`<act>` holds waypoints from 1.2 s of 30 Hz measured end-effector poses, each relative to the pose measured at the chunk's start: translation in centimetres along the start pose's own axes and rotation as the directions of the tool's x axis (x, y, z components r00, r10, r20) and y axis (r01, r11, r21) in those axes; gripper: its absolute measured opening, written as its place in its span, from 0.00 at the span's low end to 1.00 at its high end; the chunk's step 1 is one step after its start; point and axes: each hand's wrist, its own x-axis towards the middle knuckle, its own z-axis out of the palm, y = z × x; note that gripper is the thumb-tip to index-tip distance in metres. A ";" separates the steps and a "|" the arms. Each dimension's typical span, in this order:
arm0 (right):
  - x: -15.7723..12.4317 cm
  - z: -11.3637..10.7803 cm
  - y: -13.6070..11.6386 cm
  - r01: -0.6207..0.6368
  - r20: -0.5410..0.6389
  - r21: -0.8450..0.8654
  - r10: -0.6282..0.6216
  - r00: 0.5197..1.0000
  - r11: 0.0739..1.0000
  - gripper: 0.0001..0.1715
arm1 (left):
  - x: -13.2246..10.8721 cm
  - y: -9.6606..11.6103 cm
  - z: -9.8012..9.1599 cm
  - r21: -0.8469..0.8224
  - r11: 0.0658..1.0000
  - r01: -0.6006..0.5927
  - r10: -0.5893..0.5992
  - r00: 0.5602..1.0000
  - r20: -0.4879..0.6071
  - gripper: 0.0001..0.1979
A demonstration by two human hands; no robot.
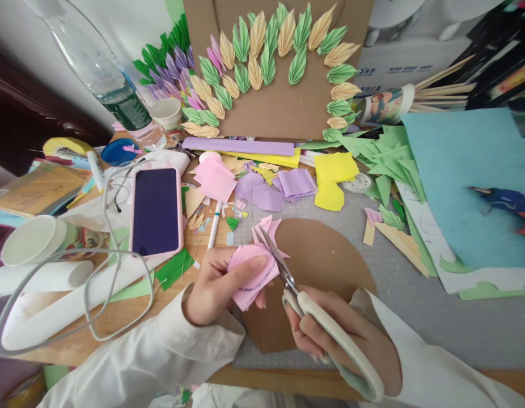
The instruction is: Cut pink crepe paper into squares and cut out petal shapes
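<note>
My left hand (220, 286) pinches a folded stack of pink paper (256, 277) that has a dark curved line drawn on it. In my right hand (343, 331) are scissors (330, 328) with cream handles, their blades parted at the paper's upper right edge. Some pink scraps (273, 229) lie just beyond the blades. Both hands are above a rounded piece of brown cardboard (326, 249) on a grey cutting mat (432, 334). Part of the cardboard is hidden by my hands.
Behind stands a cardboard panel (283, 113) with pleated paper leaves. A phone (156, 212), a looped white cable (86, 300) and a paper cup (33, 241) are at left. Cut purple paper (262, 192) and yellow paper (330, 175) lie ahead. Blue-handled pliers (509, 201) rest on blue paper (458, 153) at right.
</note>
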 end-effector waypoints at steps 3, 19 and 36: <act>0.1 0.0 0.1 0.013 -0.008 0.033 -0.013 1.000 0.999 0.23 | 0.0 -0.1 0.0 -0.045 0.999 0.014 -0.014 1.000 -0.002 0.16; -0.4 -1.1 -0.5 -0.088 0.016 -0.182 0.092 0.996 0.979 0.32 | 0.3 0.2 -0.3 -0.093 0.983 0.157 -0.155 0.988 0.030 0.17; -0.4 -1.0 -1.1 -0.115 0.051 -0.105 0.121 0.991 0.988 0.32 | 0.1 0.1 -0.2 -0.077 0.991 0.108 -0.101 0.991 0.087 0.16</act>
